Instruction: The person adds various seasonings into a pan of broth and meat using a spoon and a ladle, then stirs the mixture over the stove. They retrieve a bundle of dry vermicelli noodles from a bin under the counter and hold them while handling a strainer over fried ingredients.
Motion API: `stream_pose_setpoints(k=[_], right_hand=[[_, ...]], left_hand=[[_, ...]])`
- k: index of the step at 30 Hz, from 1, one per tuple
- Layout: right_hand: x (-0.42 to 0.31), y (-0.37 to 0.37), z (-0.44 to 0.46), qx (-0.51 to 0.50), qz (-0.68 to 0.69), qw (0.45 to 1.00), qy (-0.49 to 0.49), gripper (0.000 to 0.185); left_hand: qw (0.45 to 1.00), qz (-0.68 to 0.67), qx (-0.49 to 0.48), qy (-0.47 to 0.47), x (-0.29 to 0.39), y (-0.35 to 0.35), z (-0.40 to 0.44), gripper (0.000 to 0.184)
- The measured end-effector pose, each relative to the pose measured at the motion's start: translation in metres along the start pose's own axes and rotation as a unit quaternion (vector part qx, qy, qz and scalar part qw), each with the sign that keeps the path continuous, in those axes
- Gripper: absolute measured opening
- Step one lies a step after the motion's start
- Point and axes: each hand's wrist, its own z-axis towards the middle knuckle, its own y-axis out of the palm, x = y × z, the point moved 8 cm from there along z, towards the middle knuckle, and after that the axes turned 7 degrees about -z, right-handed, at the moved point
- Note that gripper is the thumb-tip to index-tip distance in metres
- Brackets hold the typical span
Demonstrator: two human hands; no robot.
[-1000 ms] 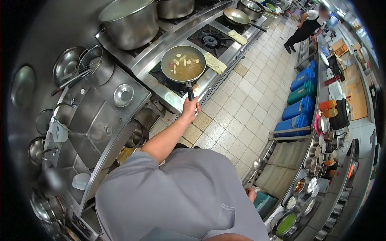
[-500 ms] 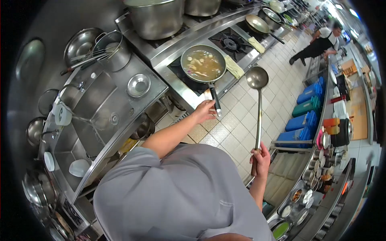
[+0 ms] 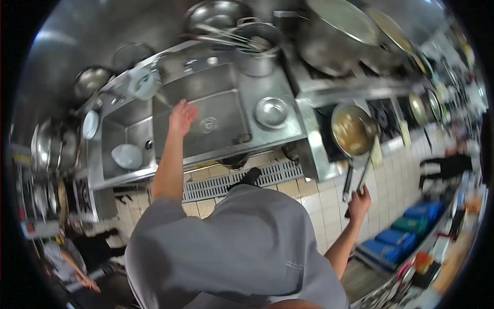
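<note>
A pan (image 3: pixel 351 130) of brownish broth with pale pieces sits on the stove at the right, its black handle pointing toward me. My right hand (image 3: pixel 358 202) is wrapped round the handle of a long ladle (image 3: pixel 366 167), whose bowl is at the pan's right rim. Over the large sink basin (image 3: pixel 200 110) my left hand (image 3: pixel 183 117) reaches out, slightly blurred, fingers apart and holding nothing. A white-and-clear container (image 3: pixel 143 83) stands by the faucet, to the left of that hand.
A metal bowl (image 3: pixel 271 112) rests on the counter between sink and stove. Behind it is a pot (image 3: pixel 257 59) with utensils. Large pots (image 3: pixel 334 41) stand at the back right. One person (image 3: pixel 447 164) is at the right, another (image 3: pixel 67 260) at the lower left.
The view has swung left toward the sink. My left hand has let go of the pan handle and moved over the basin. My right hand has brought the ladle up to the pan.
</note>
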Motion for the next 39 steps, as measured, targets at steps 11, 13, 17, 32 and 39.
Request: stream_pose_setpoints(k=[11, 13, 17, 32, 39], right_hand=[[-0.143, 0.039, -0.070, -0.151, 0.643, 0.685, 0.308, 0.018], [-0.171, 0.039, -0.057, -0.182, 0.708, 0.615, 0.296, 0.021], [-0.167, 0.035, -0.055, -0.103, 0.585, 0.726, 0.345, 0.022], [-0.218, -0.018, -0.089, 0.006, 0.004, 0.983, 0.182, 0.057], [-0.213, -0.020, -0.122, 0.056, 0.142, 0.962, 0.228, 0.048]], left_hand=[[0.961, -0.080, 0.181, 0.194, 0.171, -0.084, 0.238, 0.022], [0.962, -0.140, 0.183, 0.145, 0.152, -0.086, 0.276, 0.021], [0.998, -0.059, 0.036, 0.011, 0.083, -0.096, 0.353, 0.030], [0.977, -0.045, 0.194, -0.071, 0.001, -0.036, 0.401, 0.059], [0.973, -0.221, 0.055, -0.039, -0.013, -0.045, 0.417, 0.070]])
